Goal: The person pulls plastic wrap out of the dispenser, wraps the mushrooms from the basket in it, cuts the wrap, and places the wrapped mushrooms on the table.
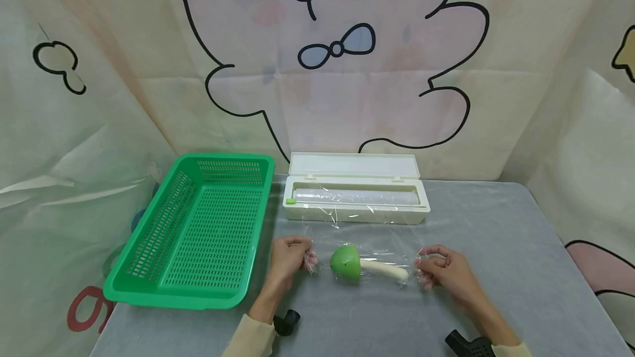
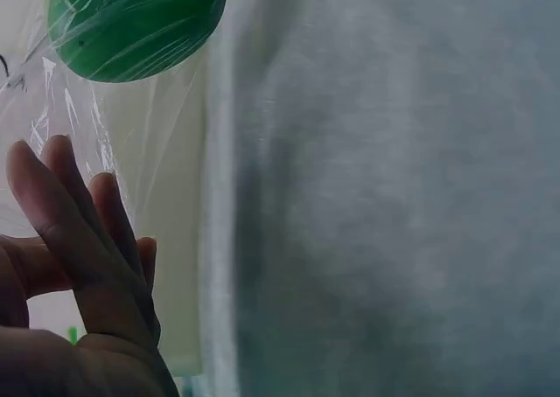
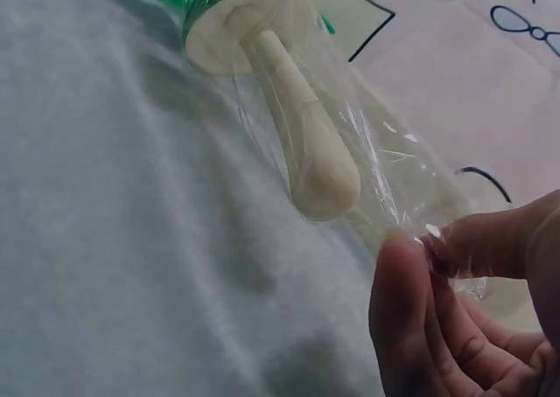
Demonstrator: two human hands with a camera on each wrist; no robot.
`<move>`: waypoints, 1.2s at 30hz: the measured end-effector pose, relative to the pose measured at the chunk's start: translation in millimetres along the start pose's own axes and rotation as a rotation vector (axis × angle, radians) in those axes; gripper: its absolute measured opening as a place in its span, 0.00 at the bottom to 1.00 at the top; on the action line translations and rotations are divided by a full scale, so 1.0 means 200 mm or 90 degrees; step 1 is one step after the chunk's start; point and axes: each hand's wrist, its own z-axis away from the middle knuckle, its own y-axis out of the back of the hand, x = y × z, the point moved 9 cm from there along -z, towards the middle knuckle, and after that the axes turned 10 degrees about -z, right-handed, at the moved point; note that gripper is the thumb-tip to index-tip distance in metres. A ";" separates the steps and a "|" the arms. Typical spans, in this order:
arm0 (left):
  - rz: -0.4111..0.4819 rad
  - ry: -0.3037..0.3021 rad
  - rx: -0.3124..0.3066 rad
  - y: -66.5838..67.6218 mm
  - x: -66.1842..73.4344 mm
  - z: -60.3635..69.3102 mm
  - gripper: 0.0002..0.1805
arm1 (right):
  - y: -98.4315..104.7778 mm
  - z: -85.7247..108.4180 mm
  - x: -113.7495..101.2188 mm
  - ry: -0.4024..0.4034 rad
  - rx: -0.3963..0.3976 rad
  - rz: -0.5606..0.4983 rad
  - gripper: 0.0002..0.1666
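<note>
A mushroom-shaped item with a green cap [image 1: 345, 262] and a pale stem [image 1: 384, 269] lies in clear film [image 1: 377, 247] between the two hands. The film reaches back to a white box. My left hand [image 1: 290, 258] pinches the film's left side, beside the cap; in the left wrist view the cap [image 2: 140, 25] shows through the film above the left fingers [image 2: 87, 213]. My right hand [image 1: 446, 271] pinches the film's right side, near the stem's end. Seen from the right wrist, the thumb and forefinger of the right hand [image 3: 472, 301] grip the film beside the stem [image 3: 306, 143].
The white box [image 1: 357, 215] stands open-lidded at the back of the grey table [image 1: 486, 225], a roll of film [image 1: 357, 197] inside and a green piece at its left. A green perforated basket [image 1: 178, 296] stands at the left. A printed curtain [image 1: 347, 103] hangs behind.
</note>
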 end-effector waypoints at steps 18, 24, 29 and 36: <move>0.046 -0.038 -0.062 0.00 -0.05 0.02 0.21 | -0.01 0.04 -0.04 0.200 0.049 0.226 0.19; -0.128 -0.219 -0.105 -0.03 0.06 0.08 0.23 | -0.13 0.10 -0.08 0.349 -0.118 0.315 0.33; -0.371 -0.370 -0.062 -0.06 0.12 0.11 0.22 | -0.18 0.12 -0.09 0.444 -0.135 0.405 0.35; -0.367 -0.344 -0.011 -0.04 0.10 0.07 0.08 | -0.14 0.07 -0.10 0.462 -0.066 0.398 0.12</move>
